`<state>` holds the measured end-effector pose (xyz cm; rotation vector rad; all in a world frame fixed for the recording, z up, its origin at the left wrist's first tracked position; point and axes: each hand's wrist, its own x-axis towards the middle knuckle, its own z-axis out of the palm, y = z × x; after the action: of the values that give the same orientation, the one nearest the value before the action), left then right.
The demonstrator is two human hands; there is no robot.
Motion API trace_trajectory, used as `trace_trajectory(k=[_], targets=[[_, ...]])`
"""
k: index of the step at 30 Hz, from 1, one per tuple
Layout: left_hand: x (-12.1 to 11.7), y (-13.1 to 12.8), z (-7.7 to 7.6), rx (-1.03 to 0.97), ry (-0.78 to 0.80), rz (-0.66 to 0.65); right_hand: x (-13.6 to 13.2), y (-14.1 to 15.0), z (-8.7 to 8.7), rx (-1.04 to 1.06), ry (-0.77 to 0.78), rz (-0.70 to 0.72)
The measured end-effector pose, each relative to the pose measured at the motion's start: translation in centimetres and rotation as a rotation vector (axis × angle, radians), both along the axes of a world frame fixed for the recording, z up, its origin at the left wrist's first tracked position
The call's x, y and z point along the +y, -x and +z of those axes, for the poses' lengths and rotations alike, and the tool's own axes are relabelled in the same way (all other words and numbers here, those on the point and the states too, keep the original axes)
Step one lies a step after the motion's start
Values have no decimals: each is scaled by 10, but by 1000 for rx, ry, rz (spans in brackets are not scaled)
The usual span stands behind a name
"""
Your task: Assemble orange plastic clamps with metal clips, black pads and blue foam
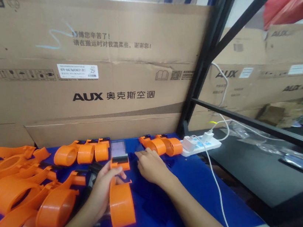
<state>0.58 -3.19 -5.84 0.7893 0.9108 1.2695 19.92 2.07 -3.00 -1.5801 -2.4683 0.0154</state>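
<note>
My left hand (103, 185) grips an orange strap loop (121, 203) with a small black and grey device (118, 155) at its far end, thumb laid across the strap's top. My right hand (150, 167) rests just right of that device on the blue table cover (194, 182), fingers curled down with their tips hidden. Whether it pinches anything I cannot make out. Two orange strap loops (162, 144) lie just beyond its fingertips.
Several more orange strap loops (19, 190) pile at the left, and three (82, 152) line the back. Large cardboard boxes (91, 61) wall off the rear. A white power strip (200, 144) with chargers and a cable sits right, by a black frame (205, 58).
</note>
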Motion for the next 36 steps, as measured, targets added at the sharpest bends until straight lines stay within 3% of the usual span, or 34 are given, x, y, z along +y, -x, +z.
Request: trace_trajectory(k=[12,22,36], targets=[[-5,-9,-4,150,-46,-138,5,-3,-3,-47,22,-45],[-10,-13,2,174,-16,-111,4,-3,-7,-33,-2,-38],[-6,-7,-5,235,-48,-111,7,-1,-16,90,14,-55]])
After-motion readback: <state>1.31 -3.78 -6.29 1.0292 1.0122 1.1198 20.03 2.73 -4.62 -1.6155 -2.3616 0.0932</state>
